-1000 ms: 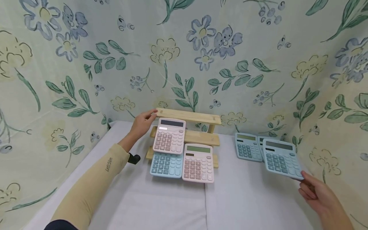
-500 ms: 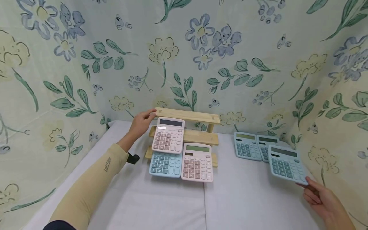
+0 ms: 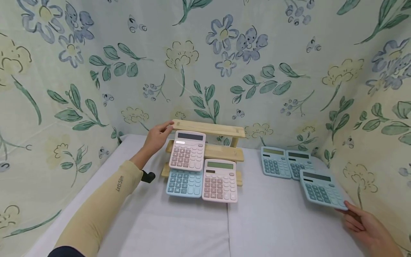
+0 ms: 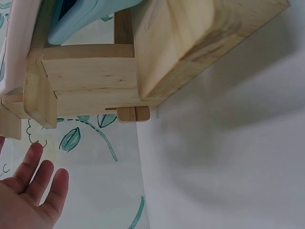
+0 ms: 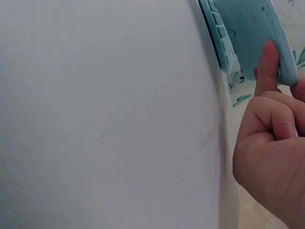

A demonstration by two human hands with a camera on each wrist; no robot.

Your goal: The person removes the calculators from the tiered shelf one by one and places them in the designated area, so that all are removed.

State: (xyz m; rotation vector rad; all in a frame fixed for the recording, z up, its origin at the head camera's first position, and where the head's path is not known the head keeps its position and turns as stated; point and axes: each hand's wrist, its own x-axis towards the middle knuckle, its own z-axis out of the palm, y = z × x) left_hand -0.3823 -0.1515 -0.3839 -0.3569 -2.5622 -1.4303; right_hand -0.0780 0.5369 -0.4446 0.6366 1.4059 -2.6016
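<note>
In the head view my left hand [image 3: 156, 137] is at the left end of the top slat of a wooden tiered rack [image 3: 208, 128], thumb and index finger pinching it; in the left wrist view the other fingers stretch loosely below the wood. A pink calculator [image 3: 187, 150] leans on the rack's middle tier. Below it are a partly covered blue calculator [image 3: 184, 184] and another pink calculator [image 3: 219, 181]. My right hand [image 3: 369, 226] pinches the lower right corner of a blue calculator [image 3: 322, 189], tilted above the table; in the right wrist view, the index finger lies along its back [image 5: 252, 33].
Two more blue calculators [image 3: 276, 162] lie side by side at the back right, the right one [image 3: 298, 162] partly behind the held one. Floral cloth [image 3: 224, 89] hangs behind and at both sides. White cloth [image 3: 266, 221] with a seam covers the table.
My right hand has moved right and toward me with the blue calculator, tipping it flatter and uncovering more of the calculator behind. The left hand has stayed at the rack.
</note>
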